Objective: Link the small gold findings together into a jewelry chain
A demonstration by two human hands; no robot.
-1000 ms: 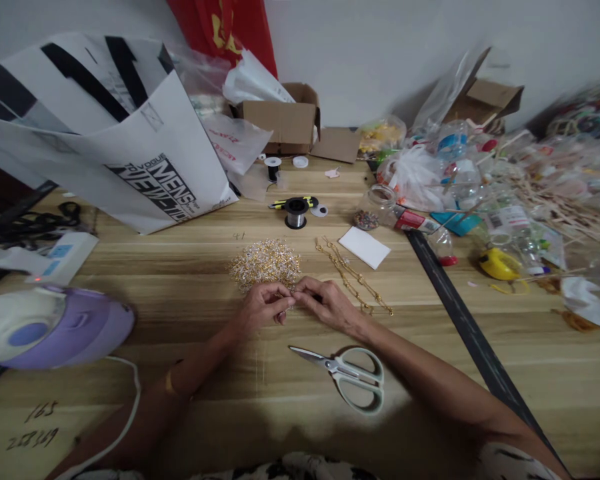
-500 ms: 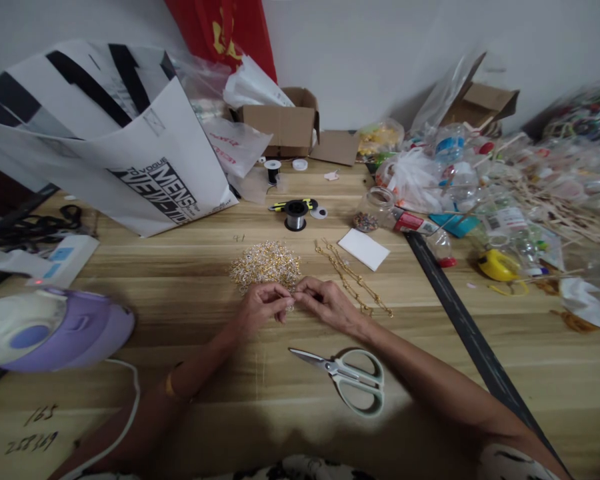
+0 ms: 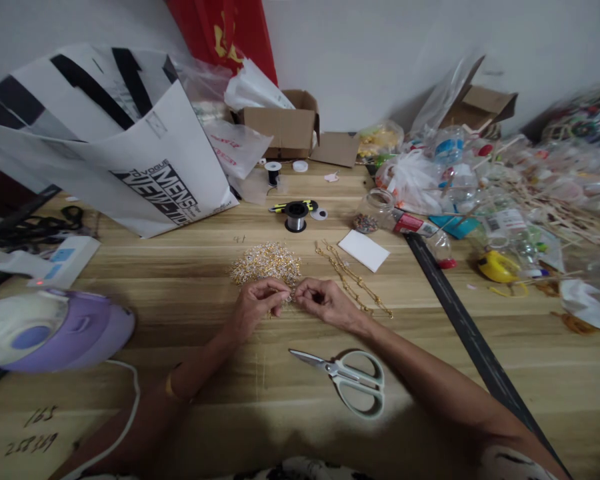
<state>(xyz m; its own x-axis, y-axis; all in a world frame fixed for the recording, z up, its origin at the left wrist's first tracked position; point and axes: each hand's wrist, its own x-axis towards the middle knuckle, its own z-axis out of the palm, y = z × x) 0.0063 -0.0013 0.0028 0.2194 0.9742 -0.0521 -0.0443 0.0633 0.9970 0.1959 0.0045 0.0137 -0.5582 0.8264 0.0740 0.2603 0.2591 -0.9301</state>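
My left hand (image 3: 261,300) is closed in a pinch at the near side of a heap of small gold and clear beaded pieces (image 3: 265,261). Facing it, my right hand (image 3: 325,301) also pinches with thumb and forefinger, a small gap apart from the left fingertips. Something tiny and clear shows around the fingertips, too small to name. Two gold beaded chains (image 3: 350,277) lie just beyond my right hand. Closer to me, a pair of scissors (image 3: 343,377) with pale green handles rests on the wooden table.
A spool of silvery wire (image 3: 296,217) stands behind the heap, near a white card (image 3: 364,251). Plastic bottles and bags (image 3: 460,167) crowd the right. On the left are a large paper bag (image 3: 170,160), a power strip (image 3: 67,260) and a purple-and-white appliance (image 3: 80,330) with a cord.
My fingertips were touching and have drawn slightly apart, the left hand shifting a little to the left. Everything else lies where it was.
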